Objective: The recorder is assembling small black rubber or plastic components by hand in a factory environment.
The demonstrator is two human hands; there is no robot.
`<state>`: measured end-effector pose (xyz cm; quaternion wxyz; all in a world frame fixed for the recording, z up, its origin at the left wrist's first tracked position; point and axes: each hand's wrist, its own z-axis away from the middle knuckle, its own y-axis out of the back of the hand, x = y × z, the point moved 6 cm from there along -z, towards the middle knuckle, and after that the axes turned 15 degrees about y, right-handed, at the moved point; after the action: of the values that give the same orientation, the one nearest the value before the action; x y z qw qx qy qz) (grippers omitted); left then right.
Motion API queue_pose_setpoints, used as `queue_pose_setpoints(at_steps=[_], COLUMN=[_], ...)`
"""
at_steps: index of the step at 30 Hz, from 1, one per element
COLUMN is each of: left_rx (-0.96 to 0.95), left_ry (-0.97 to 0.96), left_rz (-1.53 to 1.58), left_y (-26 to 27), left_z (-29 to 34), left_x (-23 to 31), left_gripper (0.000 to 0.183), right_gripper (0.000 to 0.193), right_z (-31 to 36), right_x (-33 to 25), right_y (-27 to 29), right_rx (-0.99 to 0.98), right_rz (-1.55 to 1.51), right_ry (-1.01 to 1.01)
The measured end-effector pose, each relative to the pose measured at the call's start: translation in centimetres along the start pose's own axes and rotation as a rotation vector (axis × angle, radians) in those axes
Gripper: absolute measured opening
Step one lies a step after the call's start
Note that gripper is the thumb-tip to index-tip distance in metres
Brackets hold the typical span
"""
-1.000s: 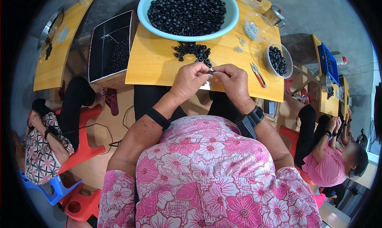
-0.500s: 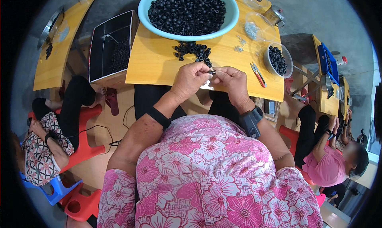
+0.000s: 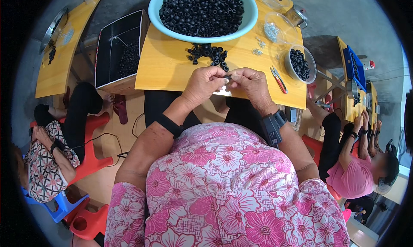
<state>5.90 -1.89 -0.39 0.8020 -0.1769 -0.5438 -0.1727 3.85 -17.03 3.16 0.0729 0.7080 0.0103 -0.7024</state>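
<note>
My left hand (image 3: 203, 84) and my right hand (image 3: 251, 86) meet at the near edge of the yellow table (image 3: 165, 72). Between their fingertips they pinch a small black ring-shaped part (image 3: 227, 77), mostly covered by the fingers. Just beyond my hands lies a loose pile of black ring-shaped parts (image 3: 209, 53). Behind the pile stands a light blue basin (image 3: 202, 38) heaped with more of the same parts. Red-handled snips (image 3: 279, 80) rest to the right of my right hand.
At right stand a clear tub of black parts (image 3: 300, 64), a clear container with small clear pieces (image 3: 272, 31) and a metal mug (image 3: 297, 16). A black-lined box (image 3: 107, 57) sits left of the table. Co-workers sit on both sides, with red stools (image 3: 92, 137).
My hands stay together on the small black part, with only slight shifts of the fingers. At right, the co-worker in pink has moved their hands a little.
</note>
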Motion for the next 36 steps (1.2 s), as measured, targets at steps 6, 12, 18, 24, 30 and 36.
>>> queue_pose_setpoints(at_steps=[6,12,18,24,30,36], left_rx=[-0.023,-0.018,-0.011,0.021,0.022,0.089], left_ry=[0.013,-0.027,-0.035,-0.066,-0.094,-0.209], left_rz=[0.087,0.096,0.108,0.113,0.071,-0.145], left_y=[-0.3,-0.1,-0.2,-0.2,-0.1,0.0], left_z=[0.2,0.1,0.2,0.3,0.6,0.8], left_x=[0.4,0.2,0.1,0.1,0.5,1.2], left_gripper=[0.013,0.012,0.013,0.012,0.013,0.014], right_gripper=[0.013,0.014,0.014,0.015,0.021,0.023], right_z=[-0.2,0.7,1.0,0.5,0.6,0.6], right_x=[-0.1,-0.1,-0.3,1.6,2.1,1.6], right_y=[0.0,-0.4,-0.6,-0.4,-0.7,-0.4], right_rx=[-0.016,0.110,0.143,0.126,-0.042,-0.161], right_rz=[0.036,0.124,0.127,-0.198,-0.486,-0.476], right_ry=[0.157,0.293,0.287,0.027,-0.178,-0.286])
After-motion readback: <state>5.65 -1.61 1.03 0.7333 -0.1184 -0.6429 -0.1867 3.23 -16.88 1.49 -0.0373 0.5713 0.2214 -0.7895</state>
